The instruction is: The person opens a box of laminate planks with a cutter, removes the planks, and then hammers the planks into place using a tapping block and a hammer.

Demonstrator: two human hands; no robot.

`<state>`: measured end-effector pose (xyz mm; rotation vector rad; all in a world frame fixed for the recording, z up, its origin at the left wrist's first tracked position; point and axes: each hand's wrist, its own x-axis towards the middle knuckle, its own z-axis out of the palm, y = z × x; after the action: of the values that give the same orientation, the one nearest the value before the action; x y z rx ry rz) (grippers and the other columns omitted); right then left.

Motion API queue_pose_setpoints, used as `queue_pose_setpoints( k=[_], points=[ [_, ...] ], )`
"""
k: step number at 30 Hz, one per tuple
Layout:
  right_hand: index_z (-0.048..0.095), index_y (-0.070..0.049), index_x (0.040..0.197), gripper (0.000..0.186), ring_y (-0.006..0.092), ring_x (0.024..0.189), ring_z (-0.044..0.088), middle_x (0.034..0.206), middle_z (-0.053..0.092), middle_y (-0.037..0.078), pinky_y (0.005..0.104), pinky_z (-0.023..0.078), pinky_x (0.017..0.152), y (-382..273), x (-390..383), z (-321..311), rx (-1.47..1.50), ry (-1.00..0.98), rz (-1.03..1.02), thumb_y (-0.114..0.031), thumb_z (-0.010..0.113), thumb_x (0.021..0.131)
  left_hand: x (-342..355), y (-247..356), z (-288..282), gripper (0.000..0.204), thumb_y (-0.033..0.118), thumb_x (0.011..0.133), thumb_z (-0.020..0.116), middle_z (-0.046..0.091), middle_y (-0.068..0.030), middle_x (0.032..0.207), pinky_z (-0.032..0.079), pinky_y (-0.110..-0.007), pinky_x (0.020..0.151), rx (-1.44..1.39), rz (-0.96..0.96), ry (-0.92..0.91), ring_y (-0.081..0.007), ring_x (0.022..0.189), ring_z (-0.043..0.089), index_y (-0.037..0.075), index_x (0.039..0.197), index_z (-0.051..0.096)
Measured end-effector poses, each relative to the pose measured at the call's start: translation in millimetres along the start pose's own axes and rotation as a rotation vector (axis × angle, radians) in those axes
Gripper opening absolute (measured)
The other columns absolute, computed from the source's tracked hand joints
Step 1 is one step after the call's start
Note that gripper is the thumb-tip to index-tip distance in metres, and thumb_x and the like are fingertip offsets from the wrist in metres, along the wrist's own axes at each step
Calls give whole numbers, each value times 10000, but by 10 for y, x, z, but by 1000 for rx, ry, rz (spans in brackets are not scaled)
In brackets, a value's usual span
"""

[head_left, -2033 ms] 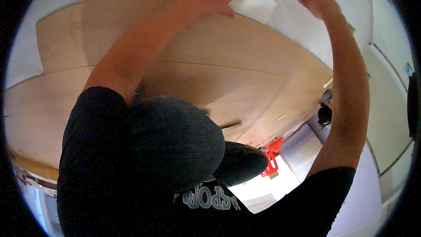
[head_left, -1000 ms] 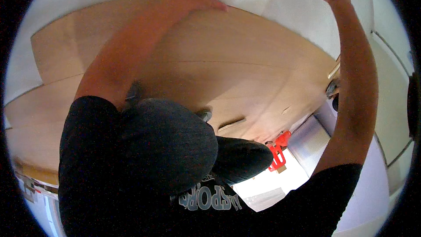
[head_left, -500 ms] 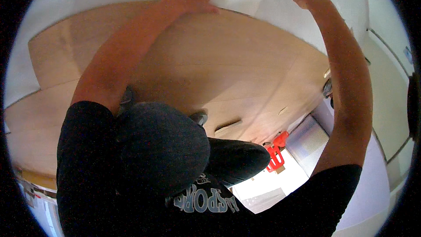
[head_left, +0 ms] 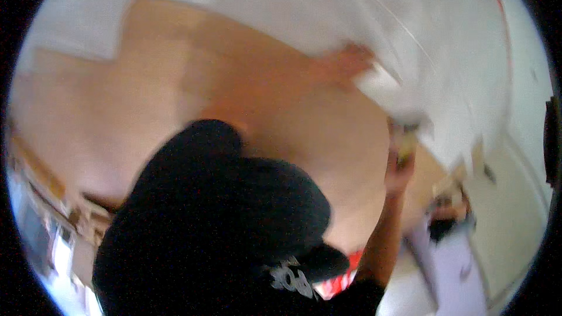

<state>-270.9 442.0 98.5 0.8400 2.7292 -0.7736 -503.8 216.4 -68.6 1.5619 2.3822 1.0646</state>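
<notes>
My right hand, at the right of the floor, is closed around the yellow handle of a hammer. The hammer's dark head is smeared by motion and points away from me, beyond the fingers. My left hand reaches out to the far edge of the wood-look floor planks. Just beside its fingers lies a flat white block, along the planks' edge. Blur hides how the left fingers are set and whether they touch the block.
White underlay sheeting spreads beyond the stepped plank edge. Mixed tools or scraps lie near the wall at right. A red object shows behind my knee. Wooden pieces stand at the left rim.
My view has swung, so the floor appears turned. The right hand with the hammer has come nearer and lower. The left hand and the white block now appear farther right.
</notes>
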Motion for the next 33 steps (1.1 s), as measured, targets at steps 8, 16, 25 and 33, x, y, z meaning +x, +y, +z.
queue_pose_setpoints(
  k=[8,16,25,33],
  points=[
    [604,-67,1225,316,238,914,621,1003,649,98,358,536,822,-142,-1985,679,75,-439,324,-119,679,922,140,915,358,501,401,923,664,598,-149,1317,410,-541,1055,-8,-99,-49,-347,1260,531,99,1315,590],
    [624,-155,1298,446,366,952,676,1017,703,193,445,549,813,-1455,-1193,1035,-409,-687,-66,-330,714,898,-813,465,-466,346,264,963,626,650,-192,1248,492,-483,988,-507,-430,376,-368,1185,599,31,1215,668],
    [700,-126,1231,501,418,939,698,1009,731,215,495,553,784,-2306,-293,1837,-298,-422,-407,-473,728,871,-3864,392,-2262,434,263,965,658,638,-147,1268,489,-440,1002,-548,-1157,389,-280,1183,610,120,1367,583],
    [709,-93,1205,579,404,805,710,873,732,204,489,562,711,-1926,-167,2180,-309,-211,-483,-548,718,847,-3763,726,-2375,1157,612,668,839,411,-222,1456,291,-605,1113,354,-1241,-45,-411,1367,372,26,1533,341]
  ],
)
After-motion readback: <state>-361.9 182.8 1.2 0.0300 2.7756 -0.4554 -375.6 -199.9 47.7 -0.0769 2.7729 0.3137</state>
